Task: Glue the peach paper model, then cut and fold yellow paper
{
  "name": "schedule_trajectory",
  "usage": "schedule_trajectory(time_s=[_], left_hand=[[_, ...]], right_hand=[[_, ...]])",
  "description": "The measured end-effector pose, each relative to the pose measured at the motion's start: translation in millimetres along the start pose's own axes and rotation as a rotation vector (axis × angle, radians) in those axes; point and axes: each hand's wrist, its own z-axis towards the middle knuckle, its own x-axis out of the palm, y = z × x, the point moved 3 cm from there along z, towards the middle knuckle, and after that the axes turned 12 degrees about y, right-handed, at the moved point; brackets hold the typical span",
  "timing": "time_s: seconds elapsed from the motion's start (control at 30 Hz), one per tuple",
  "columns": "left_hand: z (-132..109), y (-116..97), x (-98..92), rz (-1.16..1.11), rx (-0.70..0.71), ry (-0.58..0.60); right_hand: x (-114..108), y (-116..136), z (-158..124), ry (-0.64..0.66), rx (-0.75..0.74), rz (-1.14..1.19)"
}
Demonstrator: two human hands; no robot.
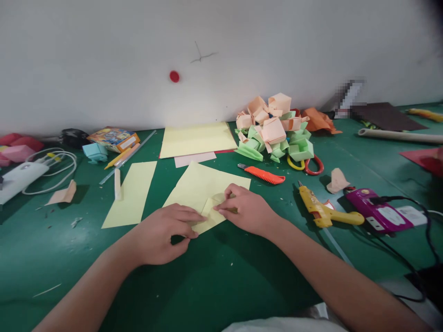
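A pale yellow sheet of paper point(194, 182) lies at an angle in front of me, with its near corner folded inward. My left hand point(162, 235) holds the sheet at the near left edge, fingertips on the fold and thumb at the paper's rim. On the other side, my right hand point(247, 210) pinches the folded flap between thumb and fingers. The underside of the fold is hidden. To the left rests a yellow paper strip point(133, 198) with a white stick point(118, 184) on it.
Behind are stacked yellow sheets point(197, 139) and a heap of folded paper pieces point(272, 131). An orange cutter point(265, 175), scissors point(314, 166), a yellow glue gun point(321, 210) and a purple power strip point(379, 210) with cords stand right. A white power strip point(24, 180) is left.
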Motion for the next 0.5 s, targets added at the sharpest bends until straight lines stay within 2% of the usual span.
schedule_trajectory(time_s=[0.3,0.5], left_hand=[[-3.5,0.0,-2.4,-0.056,0.019,0.059],[-3.6,3.2,-0.5,-0.076,-0.011,0.042]], right_hand=[[0.2,-2.0,-0.5,0.025,0.019,0.009],[-0.8,-0.4,-0.7,0.027,0.027,0.019]])
